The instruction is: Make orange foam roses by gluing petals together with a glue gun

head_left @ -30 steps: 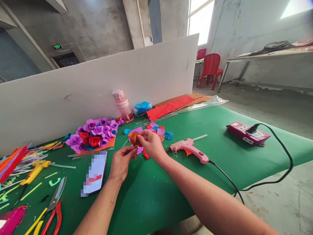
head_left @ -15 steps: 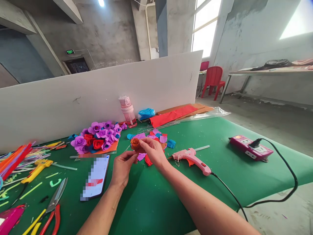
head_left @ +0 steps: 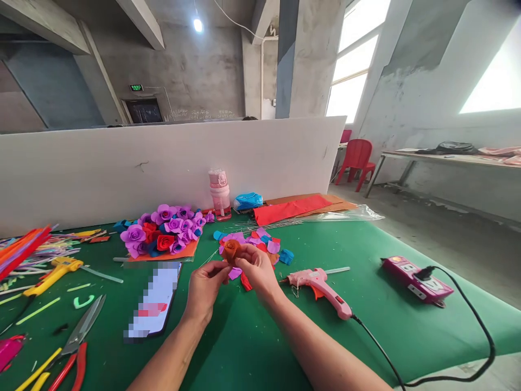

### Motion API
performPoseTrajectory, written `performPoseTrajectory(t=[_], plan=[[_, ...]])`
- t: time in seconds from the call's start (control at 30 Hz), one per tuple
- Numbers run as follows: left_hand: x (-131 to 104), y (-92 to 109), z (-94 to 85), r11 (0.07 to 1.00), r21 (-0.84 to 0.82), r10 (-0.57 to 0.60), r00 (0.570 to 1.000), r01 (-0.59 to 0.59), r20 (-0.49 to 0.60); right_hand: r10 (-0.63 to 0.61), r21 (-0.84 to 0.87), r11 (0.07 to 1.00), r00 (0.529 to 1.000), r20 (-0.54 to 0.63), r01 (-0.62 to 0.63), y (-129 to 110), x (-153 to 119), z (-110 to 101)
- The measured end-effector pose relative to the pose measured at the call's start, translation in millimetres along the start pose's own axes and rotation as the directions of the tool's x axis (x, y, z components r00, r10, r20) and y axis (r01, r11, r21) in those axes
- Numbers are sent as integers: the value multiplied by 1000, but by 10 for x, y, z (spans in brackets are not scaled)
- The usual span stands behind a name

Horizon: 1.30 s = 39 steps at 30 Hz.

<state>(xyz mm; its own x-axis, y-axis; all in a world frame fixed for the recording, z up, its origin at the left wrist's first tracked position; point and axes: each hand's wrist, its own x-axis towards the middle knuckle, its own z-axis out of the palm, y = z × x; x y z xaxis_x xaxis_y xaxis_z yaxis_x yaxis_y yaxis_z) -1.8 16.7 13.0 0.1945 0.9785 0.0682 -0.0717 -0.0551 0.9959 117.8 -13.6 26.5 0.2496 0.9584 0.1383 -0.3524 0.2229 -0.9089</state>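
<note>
An orange-brown paper flower (head_left: 232, 250) is held up over the green table between my two hands. My right hand (head_left: 257, 267) pinches its right side between thumb and fingers. Just below the bloom, the closed fingers of my left hand (head_left: 209, 285) grip its base; the exact grip is partly hidden. Behind the hands lies a loose pile of cut petals (head_left: 272, 246) in purple, red and blue. A pink glue gun (head_left: 319, 283) rests on its side to the right of my right hand. A phone (head_left: 157, 304) lies left of my left hand.
Finished purple and red flowers (head_left: 165, 231) are bunched at the back left, beside a pink bottle (head_left: 220, 195). Scissors (head_left: 83, 328) and a yellow glue gun (head_left: 55, 275) lie left. A magenta power strip (head_left: 417, 278) with a black cord sits right. A white board (head_left: 171, 168) borders the back.
The camera view has tilted up and levelled, so the scene sits lower in the picture. Both hands stay on the flower, whose bloom appears slightly turned.
</note>
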Motion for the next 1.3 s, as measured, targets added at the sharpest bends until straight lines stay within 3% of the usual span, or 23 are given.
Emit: performPoseTrajectory(t=[0.43, 0.77, 0.97, 1.1, 1.3], plan=[[-8, 19, -5, 999, 19, -25, 999, 26, -25, -36, -31, 999, 998, 59, 37, 80, -10, -1], [-31, -38, 12, 997, 62, -34, 999, 36, -33, -80, -78, 994, 996, 28, 82, 186, 5, -35], [16, 65, -54, 998, -2, -60, 998, 60, 35, -48, -25, 999, 999, -17, 48, 84, 57, -95], [103, 95, -174, 995, -36, -91, 996, 92, 21, 36, 5, 999, 999, 40, -37, 40, 62, -127], [109, 95, -209, 979, -70, -179, 971, 192, 161, 23, -34, 999, 997, 72, -21, 60, 35, -108]])
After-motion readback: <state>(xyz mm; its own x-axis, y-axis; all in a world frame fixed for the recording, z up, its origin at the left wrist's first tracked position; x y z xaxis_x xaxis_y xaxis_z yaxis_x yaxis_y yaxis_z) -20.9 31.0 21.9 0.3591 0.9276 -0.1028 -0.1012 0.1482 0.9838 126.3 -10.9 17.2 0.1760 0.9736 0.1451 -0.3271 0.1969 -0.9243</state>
